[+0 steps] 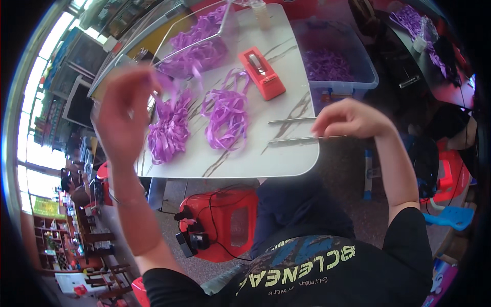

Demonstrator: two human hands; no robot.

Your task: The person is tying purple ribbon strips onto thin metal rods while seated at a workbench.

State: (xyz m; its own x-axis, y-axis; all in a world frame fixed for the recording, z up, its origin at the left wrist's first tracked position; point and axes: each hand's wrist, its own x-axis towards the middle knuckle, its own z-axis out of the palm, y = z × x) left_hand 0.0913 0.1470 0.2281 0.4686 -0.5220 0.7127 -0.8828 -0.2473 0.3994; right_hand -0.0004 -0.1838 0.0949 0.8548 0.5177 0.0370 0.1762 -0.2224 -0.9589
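My left hand (121,110), smeared by motion, is raised over the table's left side. Its fingertips pinch a strand of purple ribbon (164,83). Below and beside it lies a dense bunch of purple ribbon loops (170,130). A looser pile of purple ribbon (226,120) rests to the right of that. At the table's right edge, my right hand (353,118) has its fingers curled together, close to two thin metal strips (292,141). Whether it grips one of them is hidden by the fingers.
A red tape dispenser (262,73) stands on the white marbled table (245,166). Behind the piles is a clear bin (222,36) full of purple ribbon. Another clear tub (365,82) with ribbon sits off the right edge. A red stool (240,220) with black adapters and cables is below.
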